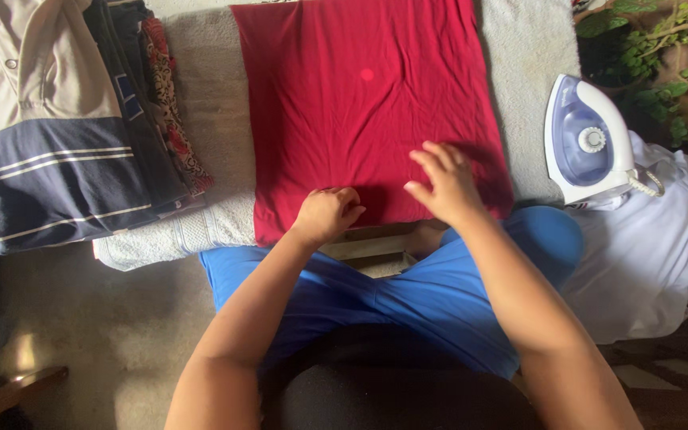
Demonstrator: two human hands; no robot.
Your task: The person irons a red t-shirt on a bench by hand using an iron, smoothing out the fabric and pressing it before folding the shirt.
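Here the left hand (326,213) is curled, pinching the near hem of the red cloth (364,103); the right hand (443,183) rests spread flat beside it, the cloth extending away from both.

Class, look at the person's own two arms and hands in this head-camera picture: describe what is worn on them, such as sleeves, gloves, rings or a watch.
Both forearms are bare from elbow to wrist: no sleeve shows on either. The left hand and right hand wear no gloves. No watch, bracelet or ring is visible on either. The upper arms run out of the picture, so any short sleeve there cannot be seen.
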